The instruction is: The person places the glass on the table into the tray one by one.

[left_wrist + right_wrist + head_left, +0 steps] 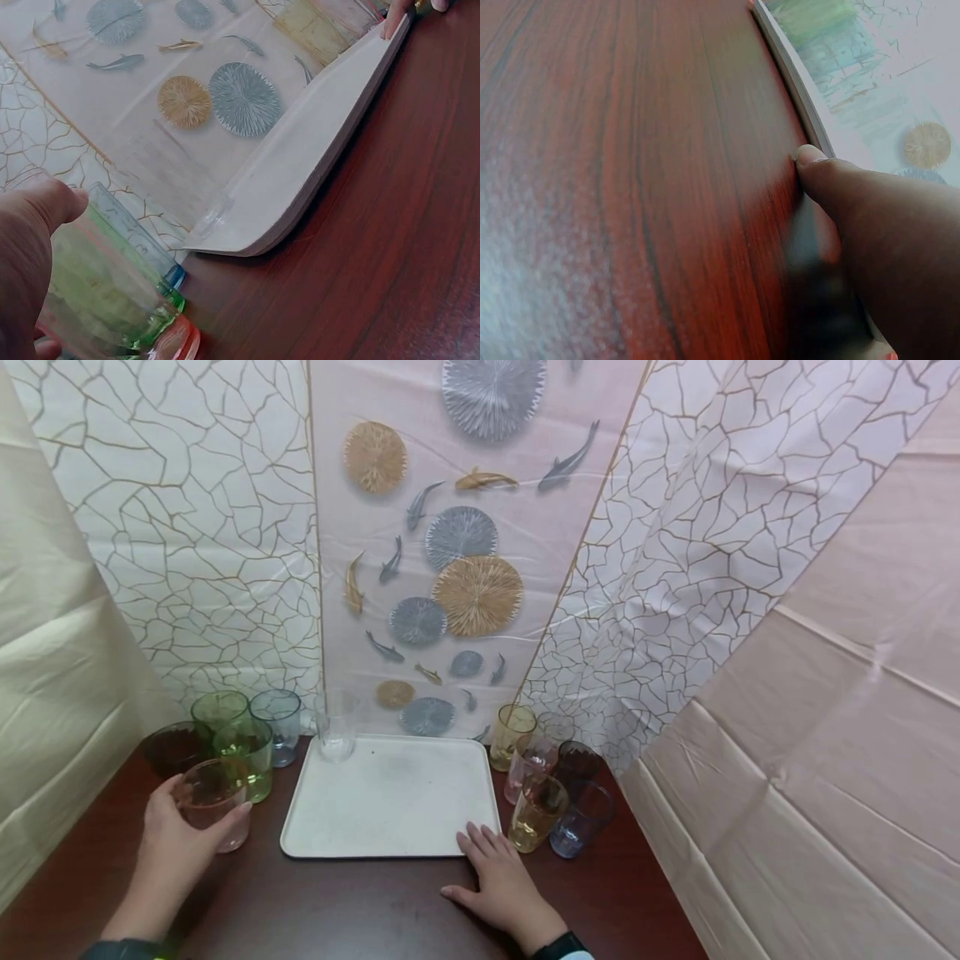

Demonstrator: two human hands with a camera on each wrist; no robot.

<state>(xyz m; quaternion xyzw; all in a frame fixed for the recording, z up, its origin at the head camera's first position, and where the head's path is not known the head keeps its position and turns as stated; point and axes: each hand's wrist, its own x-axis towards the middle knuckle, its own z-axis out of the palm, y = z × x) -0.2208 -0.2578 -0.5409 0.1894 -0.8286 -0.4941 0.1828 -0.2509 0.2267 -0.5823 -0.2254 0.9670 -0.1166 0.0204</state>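
1. At far left, the space is closed by a beige cloth (60,635), creased and hung at a slant.
2. A dark cup (168,750) is seen at the left end of the table (337,902), which is surfaced in glossy reddish-brown wood grain.
3. A pink-tinted cup (213,814) is grasped between curled fingers and thumb of the left hand (168,835), left of the tray; contact with the table cannot be judged.
4. Behind it, two green cups (251,768) and a blue cup (281,727) are grouped.
5. A clear cup (337,739) is set at the far left corner of a white tray (397,802), backed by a panel (420,543) printed with fish and discs.
6. The tray's near right corner is touched by the right hand (501,877), its fingers extended and released.
7. Yellow, pink, dark and blue cups (534,818) are clustered rightward, bounded by another beige cloth (817,735).
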